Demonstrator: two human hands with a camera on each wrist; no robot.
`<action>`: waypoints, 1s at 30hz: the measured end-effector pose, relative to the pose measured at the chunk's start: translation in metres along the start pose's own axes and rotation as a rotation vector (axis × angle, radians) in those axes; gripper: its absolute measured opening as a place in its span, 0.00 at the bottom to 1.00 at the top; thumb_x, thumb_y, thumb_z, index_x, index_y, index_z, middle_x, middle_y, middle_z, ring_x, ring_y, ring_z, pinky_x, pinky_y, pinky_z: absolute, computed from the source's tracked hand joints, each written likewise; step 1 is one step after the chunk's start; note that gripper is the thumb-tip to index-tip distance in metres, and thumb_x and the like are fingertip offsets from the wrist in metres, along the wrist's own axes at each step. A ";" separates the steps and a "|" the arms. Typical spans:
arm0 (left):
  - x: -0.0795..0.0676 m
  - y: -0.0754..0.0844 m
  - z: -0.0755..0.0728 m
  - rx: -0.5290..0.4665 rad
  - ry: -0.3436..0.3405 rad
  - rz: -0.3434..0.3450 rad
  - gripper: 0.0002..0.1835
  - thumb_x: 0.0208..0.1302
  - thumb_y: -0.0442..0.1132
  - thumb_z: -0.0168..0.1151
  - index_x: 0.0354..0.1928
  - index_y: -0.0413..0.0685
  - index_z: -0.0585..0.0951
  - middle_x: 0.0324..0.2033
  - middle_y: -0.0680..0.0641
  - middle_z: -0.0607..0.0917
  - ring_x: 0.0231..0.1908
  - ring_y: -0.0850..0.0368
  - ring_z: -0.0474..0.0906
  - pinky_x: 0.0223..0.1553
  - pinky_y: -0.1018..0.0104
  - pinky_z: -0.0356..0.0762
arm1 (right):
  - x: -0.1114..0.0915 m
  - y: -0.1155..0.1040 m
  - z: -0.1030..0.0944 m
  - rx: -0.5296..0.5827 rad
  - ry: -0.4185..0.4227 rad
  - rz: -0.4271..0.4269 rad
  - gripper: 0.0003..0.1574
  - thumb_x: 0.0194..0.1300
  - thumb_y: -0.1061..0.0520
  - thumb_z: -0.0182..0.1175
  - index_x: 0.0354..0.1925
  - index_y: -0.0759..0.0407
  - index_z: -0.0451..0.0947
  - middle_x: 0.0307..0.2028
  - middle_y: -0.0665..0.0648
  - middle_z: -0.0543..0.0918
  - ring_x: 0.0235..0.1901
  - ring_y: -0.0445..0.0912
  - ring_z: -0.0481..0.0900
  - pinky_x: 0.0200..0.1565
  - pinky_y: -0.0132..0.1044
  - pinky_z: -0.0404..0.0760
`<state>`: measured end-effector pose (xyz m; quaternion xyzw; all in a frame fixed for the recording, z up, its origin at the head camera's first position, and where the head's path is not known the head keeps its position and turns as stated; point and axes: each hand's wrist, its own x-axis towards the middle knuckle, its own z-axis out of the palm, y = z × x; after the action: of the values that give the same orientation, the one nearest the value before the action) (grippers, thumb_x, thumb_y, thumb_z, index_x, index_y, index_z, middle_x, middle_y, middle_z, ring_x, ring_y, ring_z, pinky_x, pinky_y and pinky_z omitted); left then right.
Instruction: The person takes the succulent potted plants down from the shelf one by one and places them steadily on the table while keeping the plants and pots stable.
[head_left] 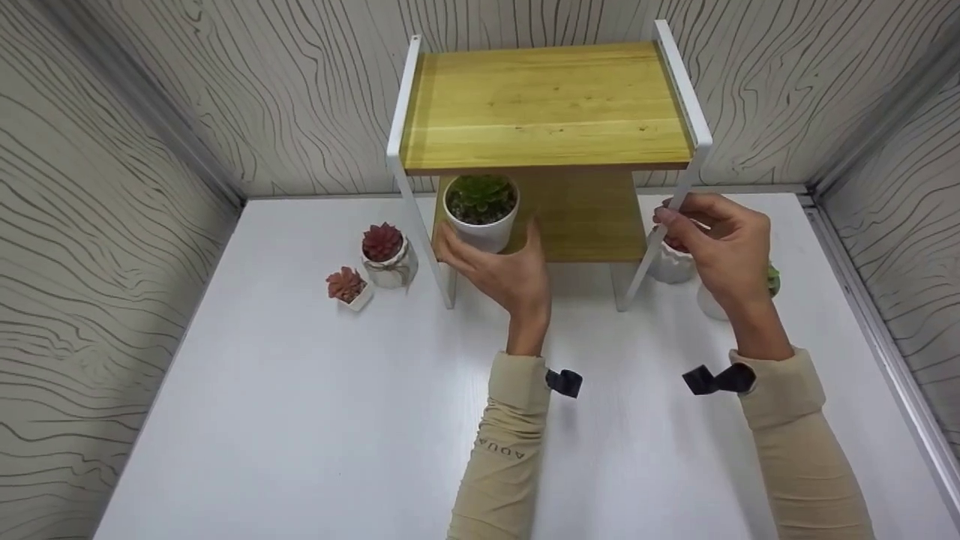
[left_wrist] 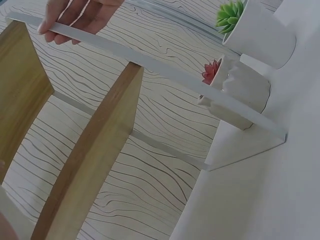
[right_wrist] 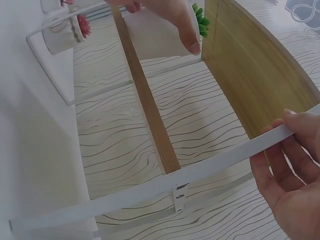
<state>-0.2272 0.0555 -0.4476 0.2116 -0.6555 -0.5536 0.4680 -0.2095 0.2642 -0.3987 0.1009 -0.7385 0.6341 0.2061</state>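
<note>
A two-tier shelf stand with wooden boards and white metal side frames stands on the white table. On its lower board, at the left end, is a white pot with a green succulent. My left hand holds this pot from the front, fingers on its left and thumb on its right; the right wrist view shows the pot upright against the hand. With thumb and fingertips, my right hand pinches the stand's right front post, just below the upper board.
Left of the stand are a red succulent in a pale pot and a small reddish succulent in a square pot. To its right sit a red succulent in a ridged white pot and a green one in a white pot. Patterned walls enclose the table.
</note>
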 end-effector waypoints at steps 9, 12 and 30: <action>0.008 0.002 0.005 0.057 -0.015 0.000 0.63 0.46 0.44 0.88 0.79 0.38 0.56 0.73 0.37 0.63 0.72 0.44 0.65 0.72 0.47 0.75 | -0.001 0.002 -0.001 -0.016 0.021 0.005 0.12 0.65 0.67 0.71 0.47 0.71 0.88 0.36 0.48 0.93 0.33 0.41 0.90 0.36 0.28 0.89; 0.009 0.004 0.007 0.066 -0.025 -0.014 0.65 0.46 0.46 0.88 0.80 0.39 0.55 0.74 0.38 0.64 0.72 0.44 0.64 0.72 0.46 0.75 | -0.001 0.002 0.000 -0.048 0.030 0.015 0.12 0.66 0.66 0.71 0.47 0.69 0.88 0.36 0.46 0.93 0.32 0.40 0.89 0.37 0.28 0.89; 0.023 0.003 0.017 0.024 0.010 -0.073 0.66 0.48 0.48 0.87 0.81 0.36 0.52 0.75 0.37 0.65 0.73 0.44 0.64 0.74 0.44 0.71 | 0.001 0.006 0.001 -0.015 0.021 0.004 0.11 0.64 0.68 0.72 0.44 0.73 0.87 0.35 0.48 0.93 0.30 0.41 0.88 0.36 0.27 0.88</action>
<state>-0.2519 0.0472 -0.4351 0.2440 -0.6516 -0.5613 0.4481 -0.2127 0.2646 -0.4041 0.0913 -0.7413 0.6298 0.2131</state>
